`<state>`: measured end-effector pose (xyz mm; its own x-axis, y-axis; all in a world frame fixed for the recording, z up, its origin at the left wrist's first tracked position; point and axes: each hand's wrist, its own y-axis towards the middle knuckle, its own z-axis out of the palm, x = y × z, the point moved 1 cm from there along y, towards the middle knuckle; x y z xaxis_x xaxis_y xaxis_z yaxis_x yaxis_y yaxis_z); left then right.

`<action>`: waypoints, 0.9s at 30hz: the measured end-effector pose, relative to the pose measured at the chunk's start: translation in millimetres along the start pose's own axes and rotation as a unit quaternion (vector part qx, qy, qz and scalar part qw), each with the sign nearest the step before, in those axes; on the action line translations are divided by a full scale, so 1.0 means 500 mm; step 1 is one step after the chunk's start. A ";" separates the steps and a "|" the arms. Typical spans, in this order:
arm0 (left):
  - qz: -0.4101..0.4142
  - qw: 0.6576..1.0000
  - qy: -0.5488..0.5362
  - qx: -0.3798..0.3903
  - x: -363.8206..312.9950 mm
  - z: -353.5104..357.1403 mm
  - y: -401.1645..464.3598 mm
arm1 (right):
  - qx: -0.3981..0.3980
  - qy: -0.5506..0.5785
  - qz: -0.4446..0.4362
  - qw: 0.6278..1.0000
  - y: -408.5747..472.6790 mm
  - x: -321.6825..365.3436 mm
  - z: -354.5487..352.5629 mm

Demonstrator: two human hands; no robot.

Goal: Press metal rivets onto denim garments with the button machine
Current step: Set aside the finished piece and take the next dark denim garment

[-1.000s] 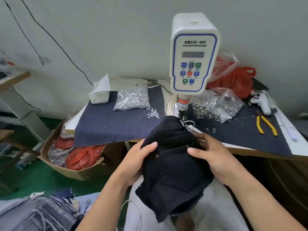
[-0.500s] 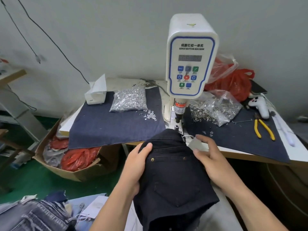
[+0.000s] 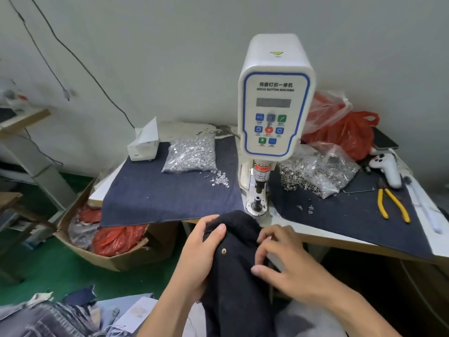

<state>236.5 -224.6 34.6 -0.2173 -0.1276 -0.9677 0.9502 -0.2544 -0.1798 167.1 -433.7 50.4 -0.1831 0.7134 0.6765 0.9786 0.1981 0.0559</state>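
both hands, left hand (image 3: 194, 254) and right hand (image 3: 284, 263), pinch one dark, soft denim garment (image 3: 233, 276) bearing one round brass rivet (image 3: 223, 250).

Head view: the white button machine (image 3: 275, 98) stands upright on the bench (image 3: 315, 233), its press head above the anvil (image 3: 257, 203); bags of rivets (image 3: 192, 154) lie on denim cloth at either side. The left hand (image 3: 198, 254) and right hand (image 3: 284, 261) hold the dark denim garment (image 3: 233, 276) just below the bench edge; one rivet (image 3: 223, 250) shows on it; yellow pliers (image 3: 392, 203) lie at right.
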 end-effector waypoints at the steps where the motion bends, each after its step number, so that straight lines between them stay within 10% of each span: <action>1: -0.001 1.000 0.017 0.000 0.004 0.000 -0.001 | 0.023 0.028 0.003 0.999 -0.001 0.004 0.003; 5: -0.031 0.995 0.096 0.012 0.023 -0.010 0.000 | 0.053 0.186 0.096 0.976 -0.006 0.001 -0.003; 10: -0.021 0.975 0.217 0.038 0.032 -0.020 0.007 | -0.225 0.019 0.193 0.955 0.098 -0.137 -0.092; 17: -0.025 0.964 0.264 -0.007 -0.009 -0.020 0.083 | -0.183 -0.211 0.255 0.926 0.254 -0.275 -0.143; 27: -0.009 0.788 0.605 -0.114 -0.048 -0.021 0.263 | -0.197 -0.254 0.231 0.918 0.275 -0.268 -0.132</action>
<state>369.2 -244.9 32.4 0.0108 0.9168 -0.3992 0.9948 -0.0502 -0.0886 332.4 -546.4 16.1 0.3376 0.9017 0.2700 0.9027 -0.3915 0.1786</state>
